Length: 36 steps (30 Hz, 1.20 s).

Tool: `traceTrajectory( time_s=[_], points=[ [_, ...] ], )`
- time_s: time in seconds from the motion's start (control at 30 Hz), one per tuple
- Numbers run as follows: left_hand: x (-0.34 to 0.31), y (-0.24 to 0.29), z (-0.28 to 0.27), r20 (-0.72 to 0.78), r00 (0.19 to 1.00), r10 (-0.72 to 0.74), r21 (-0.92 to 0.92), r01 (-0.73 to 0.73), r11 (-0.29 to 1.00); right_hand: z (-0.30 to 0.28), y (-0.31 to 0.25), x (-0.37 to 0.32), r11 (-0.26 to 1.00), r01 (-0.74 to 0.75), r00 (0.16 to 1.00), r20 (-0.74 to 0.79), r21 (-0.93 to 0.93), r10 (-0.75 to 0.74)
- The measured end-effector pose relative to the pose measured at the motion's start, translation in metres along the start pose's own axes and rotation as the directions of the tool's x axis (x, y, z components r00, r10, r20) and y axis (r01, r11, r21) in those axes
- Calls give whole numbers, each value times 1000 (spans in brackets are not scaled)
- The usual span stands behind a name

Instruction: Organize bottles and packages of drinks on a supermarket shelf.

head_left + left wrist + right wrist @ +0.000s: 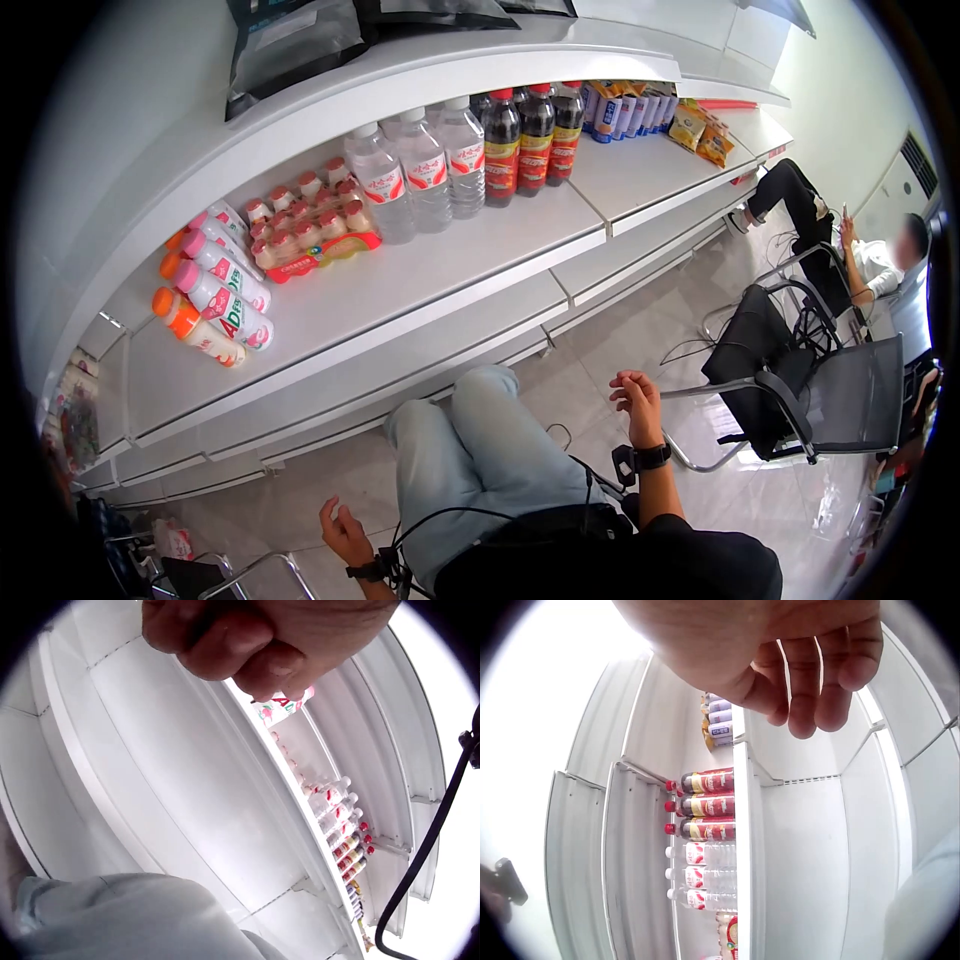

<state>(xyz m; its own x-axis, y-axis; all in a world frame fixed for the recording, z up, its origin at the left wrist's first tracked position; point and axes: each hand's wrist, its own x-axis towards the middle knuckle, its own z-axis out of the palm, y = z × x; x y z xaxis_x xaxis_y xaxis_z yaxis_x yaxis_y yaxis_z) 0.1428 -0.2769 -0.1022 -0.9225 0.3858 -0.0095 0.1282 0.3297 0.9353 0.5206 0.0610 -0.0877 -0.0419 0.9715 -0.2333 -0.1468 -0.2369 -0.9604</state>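
My left hand [346, 534] hangs beside my left thigh, low in the head view, with loosely bent fingers and nothing in it. To the right of my knees, my right hand [638, 406] is held up over the floor, fingers relaxed and empty. Both are apart from the white shelf [420, 290]. On that shelf stand drink bottles with pink and orange caps [225, 300], a pack of small drink bottles [312, 225], clear water bottles [428, 175] and dark cola bottles [536, 140] with red caps. The left wrist view shows curled fingers [225, 645]; in the right wrist view the fingers [804, 690] hang down.
Farther right on the shelf are blue-and-white packs [630, 112] and yellow snack bags [700, 132]. Dark bags [300, 45] lie on the upper shelf. A chair [850, 395] holds a black bag [760, 370] at right. Another person [875, 265] sits beyond. Cables cross my lap.
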Motion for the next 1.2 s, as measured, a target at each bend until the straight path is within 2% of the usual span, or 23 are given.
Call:
traceTrajectory(
  time_s=[0.1,0.2,0.3,0.4,0.5,0.7,0.8,0.9,1.0,1.1,1.2],
  points=[
    [-2,-6,-1,-22,1000,-14,-83,12,996,-1,3,2,1000,-9,1000,0,-14,9],
    [-2,-8,6,-50,981,189,-5,-190,982,-1,4,3,999,-21,1000,-21,-27,20],
    [-3,-14,4,-70,978,197,47,-194,980,2,5,4,999,-22,1000,-21,-48,21],
    [-1,-15,6,-98,972,212,19,-211,977,4,5,3,997,-23,1000,2,-72,23],
    [1,-9,9,-55,963,263,40,-261,965,4,5,4,996,-25,1000,10,-86,26],
    [0,-13,9,27,994,109,51,-111,993,5,6,4,997,-25,999,22,-71,26],
    [1,-16,9,54,992,112,36,-114,993,3,12,7,997,-35,999,32,-71,37],
    [1,-11,15,-7,993,120,22,-120,993,3,15,9,996,-44,998,34,-76,46],
    [6,-39,1,142,970,199,146,-219,965,2,15,8,995,-54,998,35,-80,57],
    [3,-34,4,170,961,219,13,-224,974,-1,23,11,995,-56,998,38,-86,59],
    [8,-27,1,150,974,167,156,-190,969,0,29,11,992,-58,997,49,-112,63]
  ],
)
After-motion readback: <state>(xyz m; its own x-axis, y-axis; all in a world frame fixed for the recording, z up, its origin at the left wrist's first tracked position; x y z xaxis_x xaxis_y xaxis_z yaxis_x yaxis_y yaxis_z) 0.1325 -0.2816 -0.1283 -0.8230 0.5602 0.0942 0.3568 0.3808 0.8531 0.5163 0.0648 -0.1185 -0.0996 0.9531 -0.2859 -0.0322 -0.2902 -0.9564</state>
